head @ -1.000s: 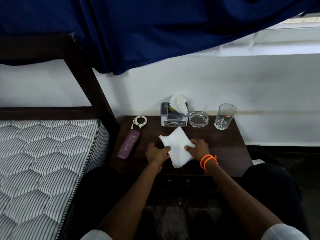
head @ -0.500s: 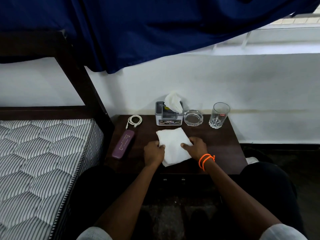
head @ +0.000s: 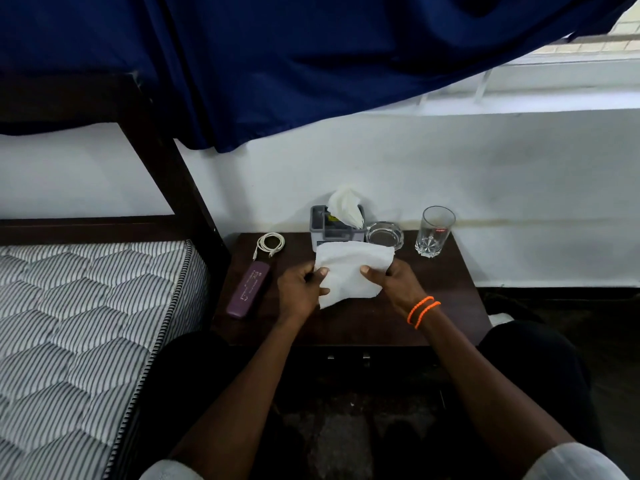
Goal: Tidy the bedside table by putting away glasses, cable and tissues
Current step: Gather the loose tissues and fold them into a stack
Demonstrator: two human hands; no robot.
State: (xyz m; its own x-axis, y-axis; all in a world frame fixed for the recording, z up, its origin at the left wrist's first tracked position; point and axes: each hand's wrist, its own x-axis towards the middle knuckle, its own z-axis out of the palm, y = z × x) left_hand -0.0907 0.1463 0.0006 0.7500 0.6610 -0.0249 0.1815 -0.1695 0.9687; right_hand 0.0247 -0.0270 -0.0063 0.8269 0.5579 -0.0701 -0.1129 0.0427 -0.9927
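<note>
A white tissue [head: 349, 271] is held up off the dark bedside table [head: 450, 299], pinched on its left edge by my left hand [head: 299, 292] and on its right edge by my right hand [head: 394, 284]. Behind it stands a grey tissue box [head: 320, 230] with a tissue sticking out of its top. A coiled white cable [head: 270, 243] lies at the table's back left. In front of the cable lies a closed purple glasses case [head: 248, 290].
A glass ashtray [head: 384, 235] and a clear drinking glass [head: 435, 231] stand at the back right. A striped mattress [head: 79, 317] and dark bed frame [head: 162, 154] adjoin the table's left side. A blue curtain [head: 311, 57] hangs overhead.
The tissue lay flat on the table under both hands; both hands have now lifted it by its sides, and it stands up in front of the tissue box.
</note>
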